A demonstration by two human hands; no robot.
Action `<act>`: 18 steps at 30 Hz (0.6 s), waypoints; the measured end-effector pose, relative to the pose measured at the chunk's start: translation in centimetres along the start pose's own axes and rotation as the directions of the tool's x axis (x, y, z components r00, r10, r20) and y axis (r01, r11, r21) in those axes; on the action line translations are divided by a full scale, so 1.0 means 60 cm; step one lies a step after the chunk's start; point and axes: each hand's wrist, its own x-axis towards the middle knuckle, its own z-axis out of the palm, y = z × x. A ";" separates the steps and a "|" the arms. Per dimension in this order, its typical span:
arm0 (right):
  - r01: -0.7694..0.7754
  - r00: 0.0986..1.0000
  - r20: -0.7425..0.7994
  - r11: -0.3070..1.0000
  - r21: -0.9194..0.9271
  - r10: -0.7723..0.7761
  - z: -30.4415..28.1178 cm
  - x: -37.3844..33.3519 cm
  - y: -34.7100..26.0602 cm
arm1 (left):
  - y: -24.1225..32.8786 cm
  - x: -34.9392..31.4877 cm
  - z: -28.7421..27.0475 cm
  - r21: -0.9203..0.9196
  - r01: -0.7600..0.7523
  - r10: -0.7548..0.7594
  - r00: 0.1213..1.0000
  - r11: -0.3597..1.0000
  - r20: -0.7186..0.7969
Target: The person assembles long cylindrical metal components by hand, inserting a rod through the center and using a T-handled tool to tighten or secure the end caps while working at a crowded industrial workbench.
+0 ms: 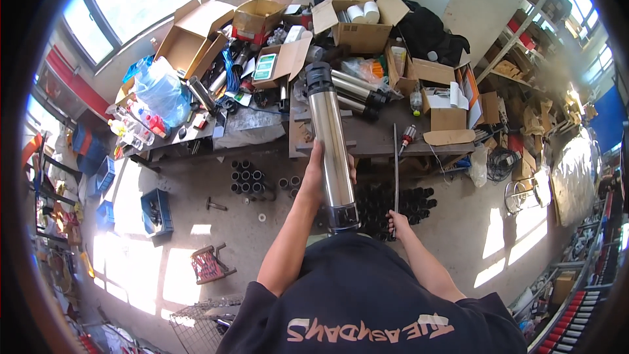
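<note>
A long, shiny metal cylinder with black end fittings (329, 128) stands tilted in front of my chest. Its far end reaches over the workbench and its near end comes close to my shirt. My left hand (314, 174) is wrapped round its lower half, thumb on the left side and fingertips showing on the right. Lower and to the right, my right hand (397, 222) is closed around the lower end of a thin, straight metal rod (396, 170). The rod points upward, apart from the cylinder, its top reaching the height of the bench edge.
More metal cylinders (354, 95) lie on the dark workbench (386, 132), beside a red-handled screwdriver (407, 136) and open cardboard boxes (363, 36). Several black cylindrical parts (416, 203) stand on the floor below. A blue crate (157, 216) and small stool (211, 264) are at left.
</note>
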 end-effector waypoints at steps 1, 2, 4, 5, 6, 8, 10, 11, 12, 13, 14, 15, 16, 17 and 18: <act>0.016 1.000 0.000 1.000 -0.004 -0.016 -0.002 0.000 0.002 | -0.005 -0.004 0.005 -0.055 -0.007 0.009 0.999 0.998 0.031; 0.031 1.000 0.001 0.999 -0.010 -0.031 -0.002 0.003 -0.003 | -0.006 -0.006 0.010 -0.110 -0.014 0.020 0.998 0.994 0.060; 0.050 0.999 -0.015 0.998 -0.038 -0.051 0.003 0.003 -0.002 | -0.008 -0.010 0.006 -0.202 -0.015 0.042 0.991 0.979 0.128; 0.045 0.999 -0.021 0.998 -0.050 -0.046 0.003 0.003 -0.002 | -0.005 -0.011 0.009 -0.213 -0.016 0.046 0.989 0.977 0.137; 0.045 0.999 -0.003 0.998 -0.049 -0.045 0.002 0.002 -0.003 | 0.000 -0.009 0.009 -0.245 -0.021 0.062 0.985 0.969 0.159; 0.081 0.996 -0.024 0.996 -0.041 -0.082 -0.003 0.012 0.007 | 0.012 -0.014 0.009 -0.192 -0.020 0.037 0.996 0.981 0.082; 0.098 0.994 -0.038 0.994 -0.049 -0.100 0.002 0.009 0.005 | 0.045 -0.038 0.037 0.091 -0.104 0.110 0.993 0.990 -0.054; 0.096 0.994 -0.045 0.994 -0.055 -0.098 0.001 0.008 0.004 | 0.050 -0.049 0.039 0.111 -0.225 0.239 0.962 0.968 -0.135; 0.091 0.995 -0.041 0.994 -0.066 -0.094 -0.002 0.000 0.001 | 0.049 -0.053 0.016 0.032 -0.224 0.226 0.969 0.974 -0.094; 0.091 0.995 -0.035 0.993 -0.068 -0.094 0.001 0.001 -0.001 | 0.056 -0.051 0.008 -0.041 -0.218 0.217 0.975 0.975 -0.044; 0.092 0.995 -0.028 0.993 -0.071 -0.094 0.003 0.001 -0.002 | 0.041 -0.040 0.014 -0.259 -0.104 0.087 0.993 0.960 -0.075; 0.066 0.997 -0.030 0.995 -0.075 -0.069 0.005 -0.003 0.005 | 0.033 -0.026 -0.017 -0.514 0.009 0.129 0.964 0.858 0.232; 0.052 0.998 -0.036 0.996 -0.075 -0.055 0.002 -0.002 -0.001 | 0.028 -0.020 -0.029 -0.405 -0.018 0.075 0.989 0.914 0.126; 0.038 0.998 -0.042 0.996 -0.075 -0.041 0.003 0.003 -0.009 | 0.024 -0.016 -0.042 -0.289 -0.032 0.037 0.999 0.957 0.010; 0.040 0.998 -0.041 0.997 -0.061 -0.042 0.002 0.000 -0.001 | 0.021 -0.020 -0.042 -0.282 -0.022 0.015 1.000 0.959 -0.026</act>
